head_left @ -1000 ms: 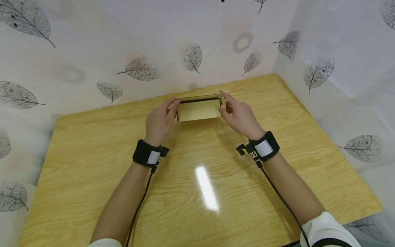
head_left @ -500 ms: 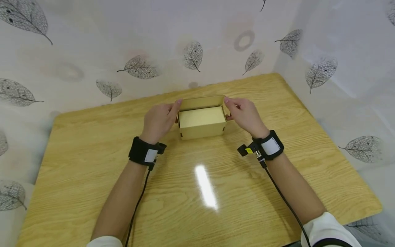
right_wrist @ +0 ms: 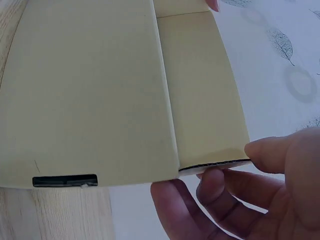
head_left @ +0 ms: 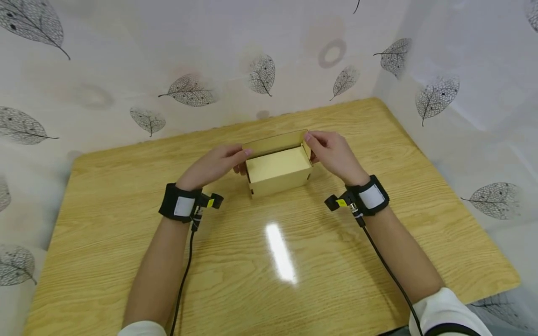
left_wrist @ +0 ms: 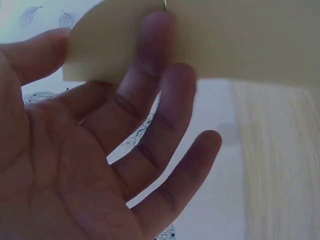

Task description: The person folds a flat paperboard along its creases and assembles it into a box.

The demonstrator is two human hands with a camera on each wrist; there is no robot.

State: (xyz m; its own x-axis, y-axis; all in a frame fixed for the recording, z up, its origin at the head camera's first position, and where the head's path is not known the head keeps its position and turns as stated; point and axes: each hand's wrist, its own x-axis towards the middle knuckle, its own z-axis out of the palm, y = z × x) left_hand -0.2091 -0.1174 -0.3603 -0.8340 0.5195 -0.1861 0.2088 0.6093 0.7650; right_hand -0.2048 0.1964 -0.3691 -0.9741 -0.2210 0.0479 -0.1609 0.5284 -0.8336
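A small yellowish cardboard box (head_left: pixel 279 165) is held near the back middle of the table, its rear flap (head_left: pixel 273 143) raised. My left hand (head_left: pixel 212 164) is at its left end, thumb at the upper left corner. In the left wrist view several of its fingers (left_wrist: pixel 177 100) lie against the cardboard side, with the thumb at a rounded flap's edge. My right hand (head_left: pixel 336 154) pinches the right end of the raised flap. In the right wrist view its thumb (right_wrist: pixel 267 154) is at the flap's corner, the other fingers beneath. The inside of the box is hidden.
The wood-grain table (head_left: pixel 235 275) has a bright light reflection near its middle. White sheeting (head_left: pixel 294 51) with a leaf print hangs behind and to the right. Black straps with small cameras sit on both wrists, and a cable (head_left: pixel 185 275) runs from each.
The box has tipped so its top and front panel show, and the rear flap stands up. Its left end has swung slightly toward me. My left hand and wrist have shifted left.
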